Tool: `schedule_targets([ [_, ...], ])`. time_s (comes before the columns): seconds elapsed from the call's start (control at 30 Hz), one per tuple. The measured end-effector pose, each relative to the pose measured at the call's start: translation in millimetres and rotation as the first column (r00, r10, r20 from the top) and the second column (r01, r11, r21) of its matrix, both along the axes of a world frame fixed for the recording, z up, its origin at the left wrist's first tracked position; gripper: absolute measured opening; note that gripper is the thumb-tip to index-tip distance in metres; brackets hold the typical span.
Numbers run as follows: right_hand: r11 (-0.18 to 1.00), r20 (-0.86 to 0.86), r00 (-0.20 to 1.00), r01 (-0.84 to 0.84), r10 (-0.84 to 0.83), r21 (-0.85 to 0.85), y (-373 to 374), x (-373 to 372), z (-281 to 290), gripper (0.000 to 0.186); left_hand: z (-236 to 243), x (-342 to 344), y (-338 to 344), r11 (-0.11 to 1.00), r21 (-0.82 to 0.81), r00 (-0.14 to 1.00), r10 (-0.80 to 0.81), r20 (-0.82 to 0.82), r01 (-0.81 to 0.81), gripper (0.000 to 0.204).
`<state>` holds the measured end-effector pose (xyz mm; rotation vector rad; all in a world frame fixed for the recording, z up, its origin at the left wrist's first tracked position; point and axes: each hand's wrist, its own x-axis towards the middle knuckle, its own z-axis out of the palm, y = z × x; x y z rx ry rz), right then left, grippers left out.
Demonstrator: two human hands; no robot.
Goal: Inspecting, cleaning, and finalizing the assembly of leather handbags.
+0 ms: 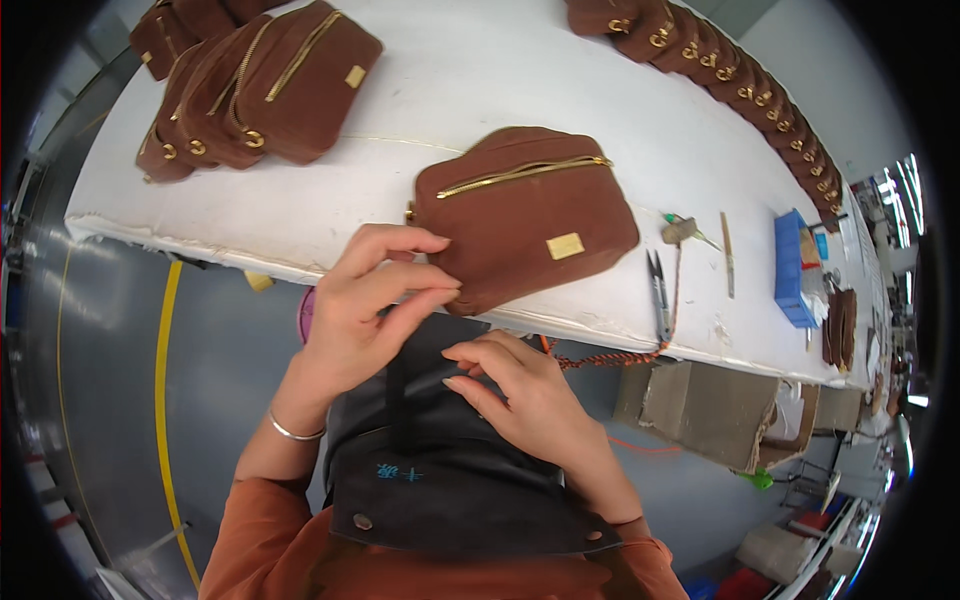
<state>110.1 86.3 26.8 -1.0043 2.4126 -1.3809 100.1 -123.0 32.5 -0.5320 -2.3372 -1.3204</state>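
Note:
A brown soft bag [535, 205] with a gold zipper across its upper part and a small gold plate lies at the table's front edge. Next to its lower left corner is my left hand [375, 300], thumb and a finger pinched together while the index finger rests near the bag's side. Whatever the pinch holds is too small to make out. Closer to my body, in front of a black apron [440, 470], hovers my right hand [515, 395]. Its fingers are curled with a gap between thumb and index, and nothing shows in them.
Brown bags stand in a group [290, 85] at the far left and in a long row [740, 85] at the far right. Black snips [658, 295] on a cord, a thin stick [727, 255] and a blue bin [793, 268] lie rightward. Below the table edge sits a cardboard box [705, 410].

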Motion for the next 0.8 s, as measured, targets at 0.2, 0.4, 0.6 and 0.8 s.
schedule_targets([
  [0.2,0.965,-0.077,0.962,0.260,-0.260,-0.016,29,-11,8,0.015,10,0,2,0.993,-0.111,0.998,0.050,0.027,-0.047,0.009],
  [0.4,0.698,-0.460,0.664,0.705,-0.589,0.124,88,-43,0,0.018,28,1,4,0.982,-0.180,0.981,0.089,0.172,-0.058,0.008],
  [0.6,0.569,-0.453,0.590,0.798,-0.669,0.199,119,-64,-13,0.028,25,-5,-7,0.987,-0.158,0.985,0.041,0.168,-0.014,0.007],
  [0.8,0.622,-0.282,0.600,0.783,-0.748,0.016,130,-77,-10,0.023,12,-11,-16,0.966,0.256,0.861,-0.151,0.485,0.026,0.015],
])
